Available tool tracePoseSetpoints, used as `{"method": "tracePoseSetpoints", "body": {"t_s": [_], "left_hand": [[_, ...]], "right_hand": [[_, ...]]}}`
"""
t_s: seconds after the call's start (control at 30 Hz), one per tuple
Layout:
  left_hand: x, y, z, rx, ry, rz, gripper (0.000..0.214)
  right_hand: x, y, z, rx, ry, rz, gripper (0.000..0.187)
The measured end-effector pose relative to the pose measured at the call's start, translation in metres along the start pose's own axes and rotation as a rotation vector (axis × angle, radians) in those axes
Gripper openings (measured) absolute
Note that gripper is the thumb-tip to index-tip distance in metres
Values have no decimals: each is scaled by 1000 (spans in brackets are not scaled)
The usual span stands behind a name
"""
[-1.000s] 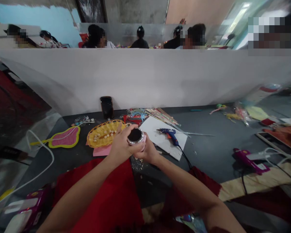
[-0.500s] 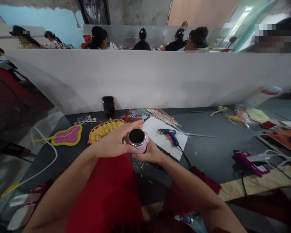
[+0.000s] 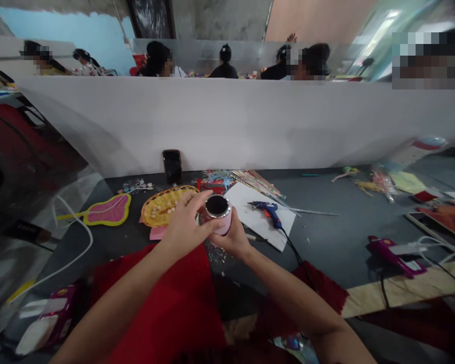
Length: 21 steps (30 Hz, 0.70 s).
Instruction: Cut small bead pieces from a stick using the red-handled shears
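Observation:
A pink cylindrical container (image 3: 223, 226) with a shiny silver rim and a dark round top is held between my hands above the table. My left hand (image 3: 185, 220) grips it from the left, thumb across its front and fingers at the rim's far left. From the right and below, my right hand (image 3: 235, 237) wraps round its side. Behind the left hand lies a yellow woven basket (image 3: 153, 206) with small pale pieces in it. Red cloth (image 3: 174, 298) is spread beneath my forearms. Right of the container, a blue glue gun (image 3: 269, 211) rests on a white sheet (image 3: 246, 199).
A phone (image 3: 172, 167) leans against the white partition (image 3: 227, 121). A pink paddle-shaped piece with yellow edging (image 3: 108, 210) lies left. Thin strips (image 3: 260, 183) are piled at the back. Purple devices (image 3: 396, 257) with cables sit near the table edges. People sit beyond the partition.
The left hand's fingers have drawn in from over the container's far side to its left. The container has turned a little in my hands, showing its top differently. The view has shifted slightly.

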State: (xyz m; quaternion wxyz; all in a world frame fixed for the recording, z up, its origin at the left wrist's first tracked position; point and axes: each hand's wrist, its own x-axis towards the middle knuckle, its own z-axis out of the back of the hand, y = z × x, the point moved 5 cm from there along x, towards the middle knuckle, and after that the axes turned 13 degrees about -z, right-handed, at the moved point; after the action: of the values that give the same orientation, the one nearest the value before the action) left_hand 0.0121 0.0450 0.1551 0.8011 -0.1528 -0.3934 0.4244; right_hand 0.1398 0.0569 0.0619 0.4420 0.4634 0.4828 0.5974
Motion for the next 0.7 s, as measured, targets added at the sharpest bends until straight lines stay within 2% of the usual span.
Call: {"method": "tracePoseSetpoints", "body": {"t_s": [0.1,0.17,0.27,0.33,0.4,0.57,0.7], "left_hand": [[4,4,-1,-242,129,-65,91],[5,6,-3,-461,257,-86,97],[1,7,-7,-609,433,-83,92],[-2,7,-9,-566,459,-84,80],[-3,7,-10,-482,379,-78,69],[-8,9,-17,-294,2,94,43],[-11,1,-19,-198,-200,130,38]], "right_hand": [[-3,3,-1,21,154,10,66],[-6,7,-5,0,283,14,71],[-10,13,-11,-12,429,49,76],[-10,14,-16,-5,458,56,76],[-8,12,-17,-3,384,53,79],[-2,1,-17,-86,110,-10,74],[1,-8,-15,-184,-13,-5,73]]}}
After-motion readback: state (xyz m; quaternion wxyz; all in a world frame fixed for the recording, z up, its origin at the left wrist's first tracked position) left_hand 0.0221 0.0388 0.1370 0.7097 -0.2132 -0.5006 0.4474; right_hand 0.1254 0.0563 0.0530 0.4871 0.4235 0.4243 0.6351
